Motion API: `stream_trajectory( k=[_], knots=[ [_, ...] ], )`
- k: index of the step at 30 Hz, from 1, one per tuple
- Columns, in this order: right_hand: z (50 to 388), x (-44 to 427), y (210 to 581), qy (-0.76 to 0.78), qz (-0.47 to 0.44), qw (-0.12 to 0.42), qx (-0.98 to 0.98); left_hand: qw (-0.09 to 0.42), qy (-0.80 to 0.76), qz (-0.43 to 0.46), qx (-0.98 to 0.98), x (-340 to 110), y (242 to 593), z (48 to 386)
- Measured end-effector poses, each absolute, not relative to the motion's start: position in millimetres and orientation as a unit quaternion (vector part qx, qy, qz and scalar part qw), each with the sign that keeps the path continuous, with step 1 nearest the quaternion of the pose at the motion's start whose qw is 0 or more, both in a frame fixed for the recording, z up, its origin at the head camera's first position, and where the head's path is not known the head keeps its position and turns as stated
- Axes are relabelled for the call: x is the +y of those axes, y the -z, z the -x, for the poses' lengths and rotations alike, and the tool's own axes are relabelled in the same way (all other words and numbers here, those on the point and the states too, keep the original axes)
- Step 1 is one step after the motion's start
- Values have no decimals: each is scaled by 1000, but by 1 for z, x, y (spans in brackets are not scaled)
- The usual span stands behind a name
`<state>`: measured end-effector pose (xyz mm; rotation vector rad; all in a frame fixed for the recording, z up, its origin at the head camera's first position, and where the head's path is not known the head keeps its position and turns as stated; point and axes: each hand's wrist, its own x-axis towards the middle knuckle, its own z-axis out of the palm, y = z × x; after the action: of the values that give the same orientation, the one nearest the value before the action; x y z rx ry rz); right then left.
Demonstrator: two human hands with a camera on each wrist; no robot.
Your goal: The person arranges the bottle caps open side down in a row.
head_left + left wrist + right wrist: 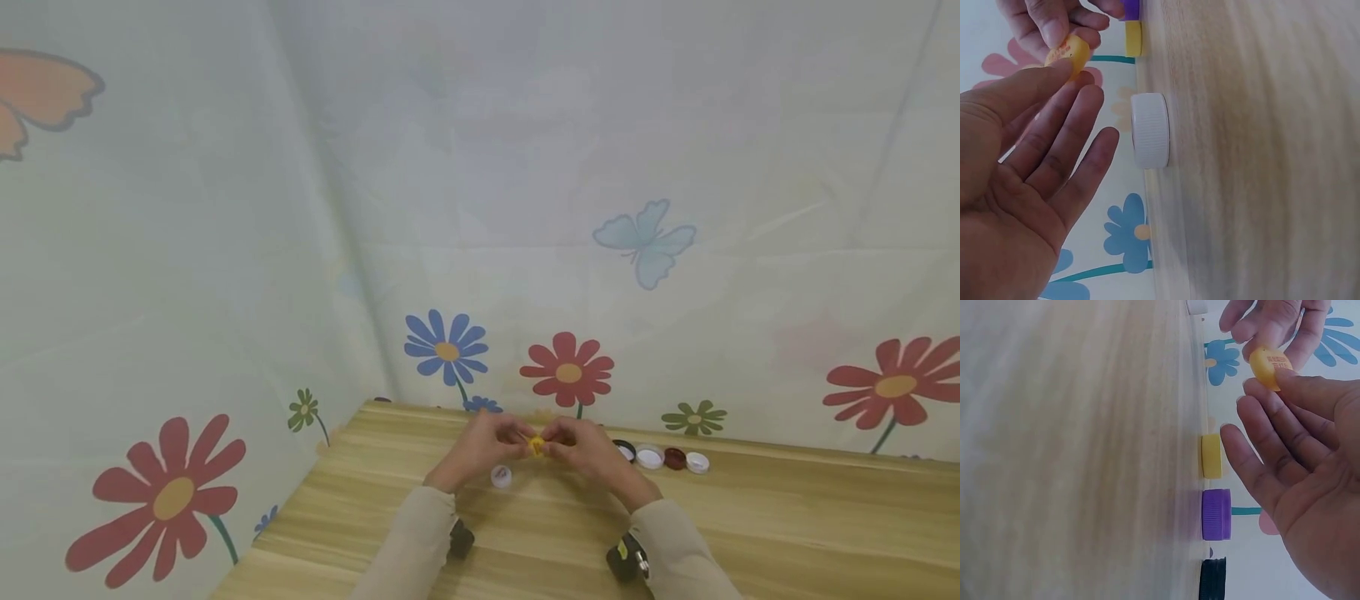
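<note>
A small yellow bottle cap [536, 445] with red print is held above the table between both hands. My left hand [482, 447] pinches one side of it between thumb and fingertips, the other fingers spread loosely in the left wrist view. From the other side my right hand [588, 452] pinches the same cap [1265, 367] with thumb and index finger. A white ribbed cap [1150, 131] stands on the table close to the left hand. In the right wrist view another yellow cap [1211, 456], a purple cap [1216, 514] and a black cap [1212, 579] line up beneath the right hand.
To the right of the right hand, white caps [649, 457] and a dark red cap [675, 458] sit in a row near the back edge of the wooden table [810, 517]. A flower-printed cloth [495, 275] hangs behind and at the left.
</note>
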<state>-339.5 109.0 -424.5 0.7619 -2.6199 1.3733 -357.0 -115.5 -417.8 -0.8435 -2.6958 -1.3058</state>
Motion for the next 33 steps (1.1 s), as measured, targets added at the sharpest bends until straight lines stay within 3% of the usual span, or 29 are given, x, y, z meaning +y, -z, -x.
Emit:
stream_trajectory(
  k=[33],
  knots=[
    [337, 107, 426, -453, -256, 15, -854, -3, 402, 274, -874, -120, 419, 361]
  ],
)
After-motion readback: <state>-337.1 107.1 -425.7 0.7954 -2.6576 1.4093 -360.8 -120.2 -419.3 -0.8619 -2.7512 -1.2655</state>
